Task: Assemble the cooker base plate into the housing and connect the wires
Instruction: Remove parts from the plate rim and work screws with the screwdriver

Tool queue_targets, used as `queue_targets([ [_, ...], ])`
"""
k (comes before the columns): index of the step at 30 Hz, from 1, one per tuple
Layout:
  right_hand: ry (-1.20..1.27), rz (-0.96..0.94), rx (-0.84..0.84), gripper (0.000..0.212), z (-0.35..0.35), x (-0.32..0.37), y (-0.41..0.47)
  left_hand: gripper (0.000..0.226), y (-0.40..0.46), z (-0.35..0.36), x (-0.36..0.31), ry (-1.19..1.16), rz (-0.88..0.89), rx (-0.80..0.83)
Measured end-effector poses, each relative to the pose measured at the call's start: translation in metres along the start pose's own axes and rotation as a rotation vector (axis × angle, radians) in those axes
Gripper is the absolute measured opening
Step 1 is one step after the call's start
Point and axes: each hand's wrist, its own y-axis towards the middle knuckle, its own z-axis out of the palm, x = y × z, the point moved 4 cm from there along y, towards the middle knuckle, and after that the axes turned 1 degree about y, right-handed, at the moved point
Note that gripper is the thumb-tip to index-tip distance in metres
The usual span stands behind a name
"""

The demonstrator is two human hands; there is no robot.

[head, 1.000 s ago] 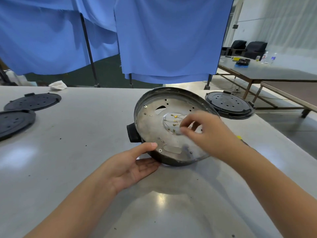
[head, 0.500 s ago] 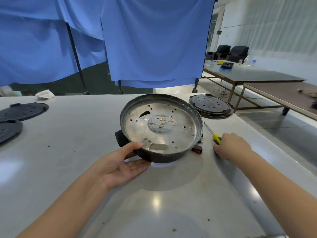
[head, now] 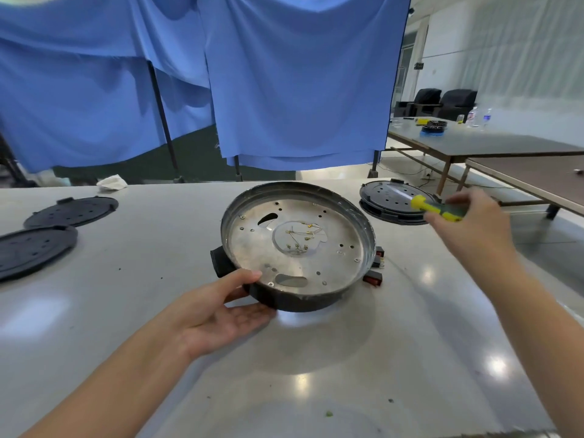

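Base plate [head: 297,248] already sits inside the housing [head: 297,303], which rests near the middle of the counter [head: 126,311], tipped slightly toward the viewer with its far rim higher. Judged status: plate placement done; fastening probably still open, since the small holes round the plate edge show only a few bright specks that could be screw heads, too small to confirm. Wires [head: 300,237] lie loose in the round central recess, thin strands ending in brass-coloured terminals, none visibly mated to anything, so the wiring step looks undone. Left hand [head: 218,314] steadies the near rim: thumb on top of the edge, straight fingers flat beneath the wall, a supporting grip, not a clenched one. Right hand [head: 471,226] is raised clear of the counter to the right of the housing, its grip closed round a screwdriver [head: 437,210] with a yellow-and-green handle; shaft blurred and pointing left, toward the plate. Materials: plate is dull brushed metal, scuffed, with two oblong cut-outs and many punched holes; housing wall is dark, thin, and smeared pale along the rim. A black moulded lug [head: 221,263] projects on the left; red rocker switches [head: 374,278] poke out at the lower right. Perforated black plastic discs [head: 71,211] lie well apart on the left; another similar disc [head: 395,200] lies just beyond the housing. Counter is glossy grey, showing lamp glare.
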Motion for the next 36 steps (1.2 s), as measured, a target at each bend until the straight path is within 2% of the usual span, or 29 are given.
queue_targets([
  [4, 0.281, -0.061, -0.052, 0.037, -0.023, 0.043, 0.007, 0.071, -0.003, 0.0, 0.001, 0.0, -0.046, 0.008],
  [7, 0.421, -0.077, -0.009, 0.043, -0.021, 0.068, 0.003, 0.072, -0.001, 0.002, 0.005, -0.016, -0.08, 0.018],
  [9, 0.518, -0.073, 0.038, 0.042, -0.013, 0.079, -0.003, 0.073, 0.001, 0.004, 0.008, -0.015, -0.091, 0.019],
  [13, 0.662, -0.079, 0.159, 0.027, 0.013, 0.094, -0.015, 0.073, 0.008, 0.008, 0.007, -0.013, -0.102, 0.016],
  [18, 0.789, -0.084, 0.339, 0.028, 0.048, 0.108, -0.028, 0.062, 0.017, 0.011, 0.006, -0.02, -0.104, 0.032],
  [36, 0.777, -0.232, 0.414, 0.03, 0.054, 0.118, -0.025, 0.065, 0.015, 0.01, 0.006, -0.035, -0.088, 0.065],
])
